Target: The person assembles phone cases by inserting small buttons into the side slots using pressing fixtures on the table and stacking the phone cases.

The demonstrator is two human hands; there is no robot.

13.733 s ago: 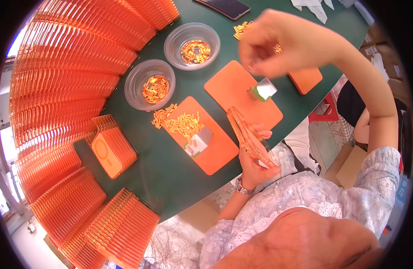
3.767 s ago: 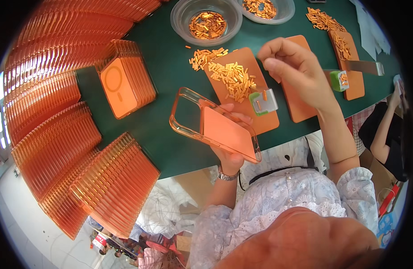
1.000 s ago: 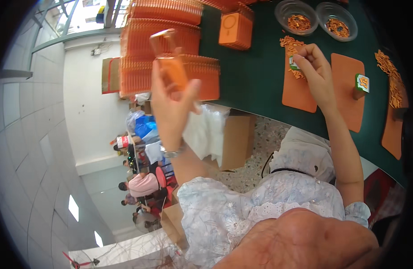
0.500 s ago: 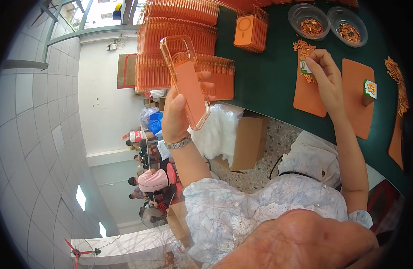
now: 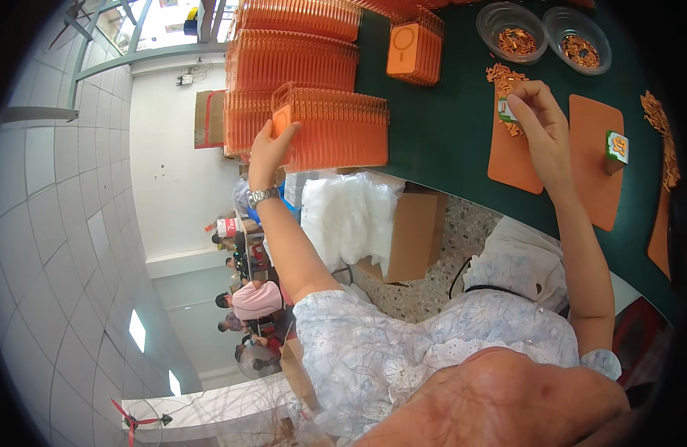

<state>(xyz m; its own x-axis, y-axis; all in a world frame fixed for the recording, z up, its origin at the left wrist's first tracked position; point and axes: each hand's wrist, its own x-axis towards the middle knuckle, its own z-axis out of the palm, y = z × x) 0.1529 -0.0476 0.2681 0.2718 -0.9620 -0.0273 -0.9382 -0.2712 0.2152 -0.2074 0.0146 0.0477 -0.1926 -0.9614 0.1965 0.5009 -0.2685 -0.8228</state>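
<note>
Far to the left, my left hand (image 5: 269,153) is closed around an orange-tinted clear phone case (image 5: 282,119). That case stands against the left end of a row of similar phone cases (image 5: 336,130) on the green table. My right hand (image 5: 541,127) pinches a small green-and-white block (image 5: 505,110) between thumb and fingers, over an orange pad (image 5: 511,164). Small orange pieces (image 5: 501,73) lie heaped at that pad's far end, partly under the block. A similar block (image 5: 617,149) stands on a second orange pad (image 5: 593,179) to the right.
More rows of orange cases (image 5: 291,59) fill the table's far left, with a short stack (image 5: 414,52) beside them. Two clear bowls (image 5: 492,18) of small pieces stand at the back. A carton (image 5: 418,235) with white plastic bags (image 5: 343,216) sits below the table edge.
My left hand has carried the phone case left and away from me, from mid-air to the end of the row. My right hand has stayed almost still with the block.
</note>
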